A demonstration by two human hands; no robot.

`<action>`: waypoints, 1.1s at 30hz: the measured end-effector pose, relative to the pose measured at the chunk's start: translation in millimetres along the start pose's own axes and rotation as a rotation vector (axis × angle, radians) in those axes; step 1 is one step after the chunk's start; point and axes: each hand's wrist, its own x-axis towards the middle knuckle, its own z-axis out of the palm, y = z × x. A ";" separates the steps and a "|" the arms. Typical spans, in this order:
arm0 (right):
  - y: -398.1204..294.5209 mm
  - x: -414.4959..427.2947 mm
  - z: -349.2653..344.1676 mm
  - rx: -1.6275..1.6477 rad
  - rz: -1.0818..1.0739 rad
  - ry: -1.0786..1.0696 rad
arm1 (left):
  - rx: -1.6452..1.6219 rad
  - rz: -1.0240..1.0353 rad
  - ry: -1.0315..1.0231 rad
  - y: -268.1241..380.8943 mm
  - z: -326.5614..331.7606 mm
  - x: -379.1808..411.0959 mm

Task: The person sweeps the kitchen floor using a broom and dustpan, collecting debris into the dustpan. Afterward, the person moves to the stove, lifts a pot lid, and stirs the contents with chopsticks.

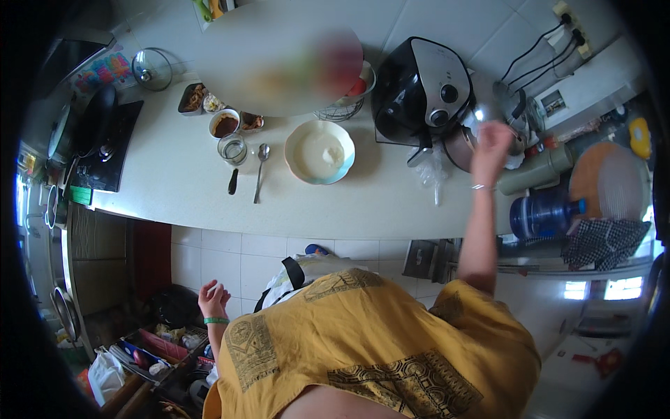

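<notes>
My right hand [493, 142] is stretched far to the right, just past the air fryer [419, 89], in front of shiny metal cookware [460, 146]. Motion blurs its fingers, and whether they grip anything is hidden. My left hand [213, 299] hangs low beside my body, its fingers loosely bent and apart, with nothing in them. Before me on the counter [209, 209] stands a scalloped bowl [319, 152] of pale liquid with a white lump in it. Left of it lie a metal spoon [261, 157] and a glass measuring cup [232, 149] near a dark handle [233, 182].
Small dishes of brown sauce [226, 125] and shredded food [192, 98] stand behind the cup. A gas stove [112, 149] with a black pan [99, 120] is at far left. A clear plastic bag [432, 173], a blue water bottle [542, 216] and a cutting board [591, 178] lie rightward.
</notes>
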 end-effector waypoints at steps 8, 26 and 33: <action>195.9 227.4 -15.0 0.127 0.582 0.077 | -0.004 -0.030 0.184 -47.5 -37.4 -8.0; 201.2 179.5 77.9 0.239 0.416 -0.167 | -0.253 -0.203 0.562 -72.5 -77.6 -44.4; 88.1 170.6 91.5 0.036 0.187 0.186 | -0.208 -0.164 0.633 -75.2 -152.8 -3.3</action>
